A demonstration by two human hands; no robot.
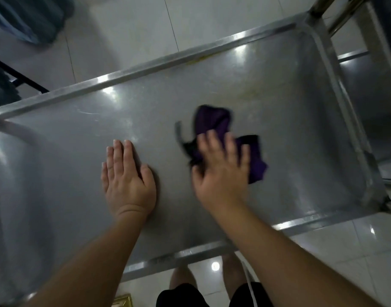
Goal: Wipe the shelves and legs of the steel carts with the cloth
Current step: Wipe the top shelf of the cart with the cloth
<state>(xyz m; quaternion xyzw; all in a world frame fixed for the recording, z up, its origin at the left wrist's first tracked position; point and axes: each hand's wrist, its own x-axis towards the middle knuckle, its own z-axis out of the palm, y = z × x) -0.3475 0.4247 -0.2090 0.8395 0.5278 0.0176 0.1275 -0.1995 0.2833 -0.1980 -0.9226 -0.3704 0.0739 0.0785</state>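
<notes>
Two bare hands on the top shelf (212,89) of a steel cart, seen from above. Left hand (128,176): flat on the steel, palm down, fingers straight and pressed close together, holding nothing; sits near the middle of the shelf. Right hand (221,165): laid over a dark purple cloth (214,120), fingers spread and fairly straight, pressing it onto the shelf surface; grip reads as a flat press rather than a pinch, though motion blur softens the fingertips. Cloth: crumpled, one lobe poking out beyond the fingertips, another out past the little-finger side; a blurred dark edge trails on the thumb side. Lies on the right half of the shelf, apart from the left hand. Shelf: shallow tray form with raised rim (145,69), bright reflections along the edges. Cart legs (336,21): tubular steel, at the far right corner. Lower shelf (371,103): partly visible past the right end. Floor (128,29): pale glossy tiles. Person's knees and dark shorts (181,295) below the near rim.
</notes>
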